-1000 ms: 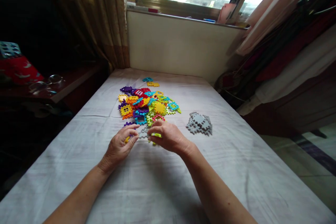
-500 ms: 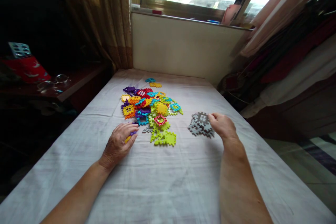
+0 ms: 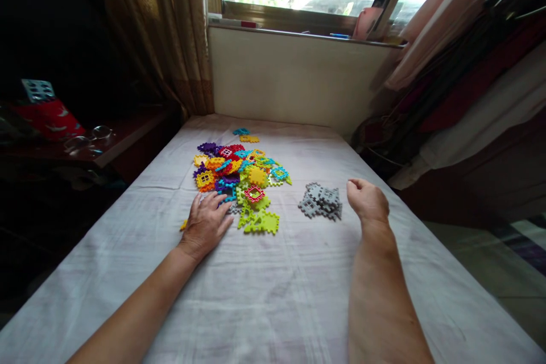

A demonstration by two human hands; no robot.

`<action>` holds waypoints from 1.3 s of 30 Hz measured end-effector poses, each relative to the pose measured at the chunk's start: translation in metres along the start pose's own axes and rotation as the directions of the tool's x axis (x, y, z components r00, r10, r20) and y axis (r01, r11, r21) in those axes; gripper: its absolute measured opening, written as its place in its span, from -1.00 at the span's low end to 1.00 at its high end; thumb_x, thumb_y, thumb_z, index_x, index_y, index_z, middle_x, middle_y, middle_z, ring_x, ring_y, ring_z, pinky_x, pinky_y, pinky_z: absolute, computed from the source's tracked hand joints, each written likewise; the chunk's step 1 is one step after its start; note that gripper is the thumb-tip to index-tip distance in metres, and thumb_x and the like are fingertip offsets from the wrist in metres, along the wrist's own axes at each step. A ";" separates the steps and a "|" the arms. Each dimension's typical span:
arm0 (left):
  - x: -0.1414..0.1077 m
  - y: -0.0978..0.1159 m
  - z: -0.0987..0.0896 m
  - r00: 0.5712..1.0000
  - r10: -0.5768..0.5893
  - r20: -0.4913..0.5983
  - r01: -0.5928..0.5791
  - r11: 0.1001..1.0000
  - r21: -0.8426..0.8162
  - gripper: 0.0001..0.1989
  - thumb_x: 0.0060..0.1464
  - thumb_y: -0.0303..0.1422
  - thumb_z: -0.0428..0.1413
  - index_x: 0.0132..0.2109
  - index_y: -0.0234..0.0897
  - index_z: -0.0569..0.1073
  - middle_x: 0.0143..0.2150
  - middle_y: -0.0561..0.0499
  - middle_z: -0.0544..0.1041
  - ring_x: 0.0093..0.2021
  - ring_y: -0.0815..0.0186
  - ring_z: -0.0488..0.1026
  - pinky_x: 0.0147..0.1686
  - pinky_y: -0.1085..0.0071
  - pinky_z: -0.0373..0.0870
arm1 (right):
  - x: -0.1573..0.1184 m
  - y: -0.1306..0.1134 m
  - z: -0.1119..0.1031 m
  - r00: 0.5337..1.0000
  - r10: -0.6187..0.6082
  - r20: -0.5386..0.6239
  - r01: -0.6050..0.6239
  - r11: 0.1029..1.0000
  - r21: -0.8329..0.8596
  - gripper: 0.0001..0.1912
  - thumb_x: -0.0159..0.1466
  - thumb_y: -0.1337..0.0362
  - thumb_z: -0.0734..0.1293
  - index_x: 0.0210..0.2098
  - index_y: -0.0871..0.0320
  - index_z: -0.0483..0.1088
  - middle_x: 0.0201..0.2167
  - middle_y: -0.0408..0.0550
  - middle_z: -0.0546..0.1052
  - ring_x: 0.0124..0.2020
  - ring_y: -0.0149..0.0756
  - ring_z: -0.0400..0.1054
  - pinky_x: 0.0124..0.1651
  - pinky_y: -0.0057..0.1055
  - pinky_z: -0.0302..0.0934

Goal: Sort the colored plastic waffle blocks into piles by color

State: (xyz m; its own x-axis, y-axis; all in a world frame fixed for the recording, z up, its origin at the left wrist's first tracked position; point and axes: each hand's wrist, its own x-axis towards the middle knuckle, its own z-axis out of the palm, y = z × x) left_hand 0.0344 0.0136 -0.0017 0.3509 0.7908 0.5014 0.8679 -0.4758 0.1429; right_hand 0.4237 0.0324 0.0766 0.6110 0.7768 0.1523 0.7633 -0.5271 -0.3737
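A heap of colourful plastic interlocking tiles [image 3: 257, 176], some solid and some with window openings, lies on the bed sheet. At its near left edge, my left hand [image 3: 206, 219] rests palm down with the fingers spread. Its fingertips touch or cover blue and grey tiles; what lies beneath the palm is hidden. A yellow piece [image 3: 183, 225] peeks out on that hand's left. Grey tiles [image 3: 322, 201] form a separate small pile to the right. Just right of this pile, my right hand [image 3: 367, 199] is curled closed, apart from the tiles, with nothing showing in it.
A pale sheet [image 3: 256, 296] covers the flat surface. Farther back lie a blue tile [image 3: 241, 131] and a yellow tile [image 3: 249, 139]. Glasses [image 3: 89, 139] and a red patterned container [image 3: 49, 119] stand on the dark side table at left. Clothes [image 3: 460, 85] hang at right.
My right hand has let go of a grey tile onto the grey pile and drawn back to the right. My left hand has shifted right and spread its fingers against the heap.
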 end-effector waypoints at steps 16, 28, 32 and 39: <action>-0.019 0.000 -0.020 0.981 -0.175 -0.083 0.175 0.985 -0.001 -0.87 0.14 -0.23 0.11 -0.28 -0.09 0.54 0.02 -0.06 0.61 0.18 0.00 0.41 0.28 -0.22 0.05 | -0.044 -0.069 -0.003 0.920 -0.345 0.187 0.298 0.923 0.242 -0.69 0.30 0.10 0.26 -0.15 0.01 0.61 -0.29 -0.03 0.66 -0.24 -0.21 0.52 -0.20 -0.42 0.25; 0.001 0.045 -0.033 0.984 -0.075 -0.162 0.066 0.996 -0.063 -0.82 0.24 -0.18 0.06 -0.16 -0.10 0.50 0.08 -0.03 0.59 0.21 0.07 0.40 0.29 -0.10 0.09 | -0.111 -0.123 0.030 0.574 -0.735 0.361 0.486 0.661 0.572 -0.66 0.26 0.13 0.36 -0.01 0.07 0.53 -0.32 -0.12 0.63 -0.32 -0.34 0.47 -0.26 -0.48 0.26; 0.008 0.041 -0.020 0.994 -0.059 -0.092 0.050 0.993 -0.105 -0.74 0.23 -0.15 0.07 -0.01 -0.10 0.49 0.08 -0.05 0.59 0.20 0.08 0.41 0.31 -0.08 0.08 | -0.091 -0.111 0.027 0.636 -0.691 0.344 0.491 0.705 0.511 -0.77 0.24 0.20 0.34 -0.17 0.04 0.59 -0.41 -0.18 0.61 -0.39 -0.39 0.43 -0.31 -0.51 0.20; 0.027 -0.001 -0.005 0.989 -0.045 0.138 0.034 0.996 0.079 -0.71 0.22 -0.19 0.05 -0.01 -0.09 0.57 0.19 -0.10 0.51 0.29 -0.07 0.30 0.30 -0.28 -0.07 | -0.017 -0.035 0.003 0.940 -0.232 0.248 0.190 0.964 0.184 -0.65 0.24 0.20 0.26 -0.08 0.03 0.60 -0.28 -0.09 0.65 -0.29 -0.30 0.49 -0.29 -0.47 0.21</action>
State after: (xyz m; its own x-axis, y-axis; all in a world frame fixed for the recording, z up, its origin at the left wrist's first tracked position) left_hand 0.0415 0.0337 0.0164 0.3567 0.8571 0.3717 0.9045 -0.4163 0.0921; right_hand 0.3859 0.0383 0.0837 0.3453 0.9385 0.0031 0.8135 -0.2976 -0.4997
